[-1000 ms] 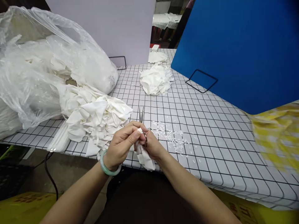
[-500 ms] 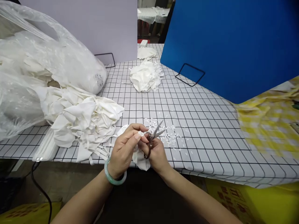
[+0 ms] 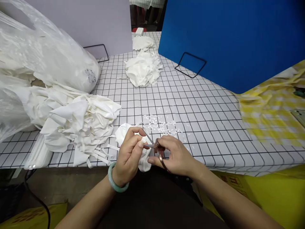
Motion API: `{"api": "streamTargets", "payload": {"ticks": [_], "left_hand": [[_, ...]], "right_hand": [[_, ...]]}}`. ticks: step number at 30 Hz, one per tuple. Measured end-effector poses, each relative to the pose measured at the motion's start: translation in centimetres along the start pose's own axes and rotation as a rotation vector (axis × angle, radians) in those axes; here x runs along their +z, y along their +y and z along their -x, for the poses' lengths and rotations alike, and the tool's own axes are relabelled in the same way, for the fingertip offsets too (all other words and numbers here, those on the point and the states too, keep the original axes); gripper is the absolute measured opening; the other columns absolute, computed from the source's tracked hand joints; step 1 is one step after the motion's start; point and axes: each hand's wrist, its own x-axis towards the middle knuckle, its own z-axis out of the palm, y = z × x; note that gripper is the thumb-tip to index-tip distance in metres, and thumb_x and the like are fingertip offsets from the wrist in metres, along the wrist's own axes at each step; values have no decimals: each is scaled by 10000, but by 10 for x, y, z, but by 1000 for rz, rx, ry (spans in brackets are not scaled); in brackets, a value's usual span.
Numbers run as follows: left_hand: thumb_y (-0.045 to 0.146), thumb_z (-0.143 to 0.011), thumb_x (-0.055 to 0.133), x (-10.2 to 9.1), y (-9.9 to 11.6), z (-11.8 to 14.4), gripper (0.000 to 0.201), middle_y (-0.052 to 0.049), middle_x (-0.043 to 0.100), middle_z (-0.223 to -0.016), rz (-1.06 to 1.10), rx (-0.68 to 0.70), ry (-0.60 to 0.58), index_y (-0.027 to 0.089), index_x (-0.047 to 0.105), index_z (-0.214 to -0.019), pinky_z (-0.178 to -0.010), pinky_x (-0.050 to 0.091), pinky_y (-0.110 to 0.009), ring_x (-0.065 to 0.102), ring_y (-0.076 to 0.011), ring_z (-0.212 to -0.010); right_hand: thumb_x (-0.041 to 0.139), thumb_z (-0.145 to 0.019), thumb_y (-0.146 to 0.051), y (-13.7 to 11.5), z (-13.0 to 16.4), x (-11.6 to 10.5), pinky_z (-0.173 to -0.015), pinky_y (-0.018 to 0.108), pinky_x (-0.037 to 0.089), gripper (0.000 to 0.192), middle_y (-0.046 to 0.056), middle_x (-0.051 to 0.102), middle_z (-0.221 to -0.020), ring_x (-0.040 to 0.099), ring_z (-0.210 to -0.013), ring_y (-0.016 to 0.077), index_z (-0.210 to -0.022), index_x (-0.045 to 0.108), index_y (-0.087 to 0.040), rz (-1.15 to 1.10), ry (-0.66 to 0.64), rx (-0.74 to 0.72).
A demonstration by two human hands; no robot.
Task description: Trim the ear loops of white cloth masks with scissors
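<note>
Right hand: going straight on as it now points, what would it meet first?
With scissors leading, most likely the white cloth in the left hand, then that hand itself; depth is unclear.

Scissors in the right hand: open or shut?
Open. The blades of the scissors spread into a V toward the left hand, with a visible gap between their tips; the right hand holds the handles.

The only camera sat on the person's head, facing forward and down across the counter (image 3: 202,111). It looked from close above, placing the left hand (image 3: 128,154) and right hand (image 3: 178,156) just below mid-view. Beyond, its view reached the pale board (image 3: 102,22) and blue board (image 3: 228,41); beneath the counter's edge, it caught some floor (image 3: 78,187).
</note>
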Motion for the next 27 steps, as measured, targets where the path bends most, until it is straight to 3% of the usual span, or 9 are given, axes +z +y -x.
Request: {"api": "streamTargets", "payload": {"ticks": [11,27], "left_hand": [[269,-1040,394,3,-2,-1,315,-98,508,-1014,-90,42,-67,184,582,-802,-858,471,-344,508,-226,-1030],[196,-1031,407,5,-6,0,271,-96,525,-1056,-40,76,-96,177,633,-883,-896,459,-345,503,-214,-1062]], "right_hand": [[713,-786,-611,5,3,0,-577,286,369,526,-13,535,-525,461,-518,129,-566,444,-216,3,-5,-22],[730,-782,-600,7,5,2,-527,256,346,562,-33,475,-492,405,-483,105,-531,412,-212,-65,36,4]]}}
